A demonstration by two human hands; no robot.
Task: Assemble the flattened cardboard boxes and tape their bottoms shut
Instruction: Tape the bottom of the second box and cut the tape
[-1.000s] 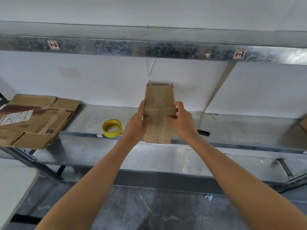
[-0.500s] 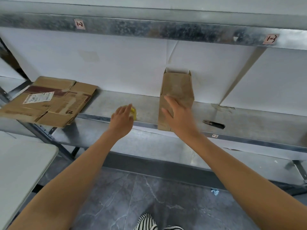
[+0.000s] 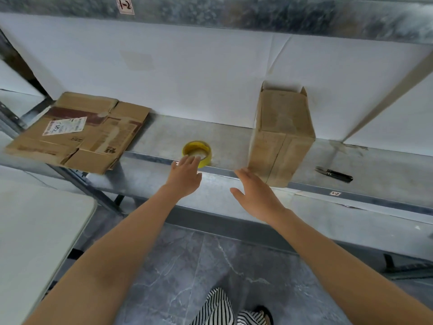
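Note:
An assembled brown cardboard box (image 3: 282, 134) lies on its side on the metal shelf (image 3: 164, 134), its folded bottom flaps facing me. A yellow tape roll (image 3: 197, 152) lies flat to its left near the shelf's front edge. My left hand (image 3: 185, 177) reaches over that edge with straight fingers whose tips are at the roll's near rim. My right hand (image 3: 254, 193) hovers open just left of the box, touching nothing. A stack of flattened cardboard boxes (image 3: 79, 131) with a white label lies at the shelf's left end.
Small black snips (image 3: 334, 174) lie on the shelf right of the box. A white table (image 3: 35, 231) stands at lower left. Above runs an upper shelf beam (image 3: 234, 10) with a label. White panels back the shelf. Grey tiled floor lies below.
Both hands have let go of the box, which now stays on the shelf. My left hand moved left to the tape roll and my right hand drew back off the box. The view shifted left.

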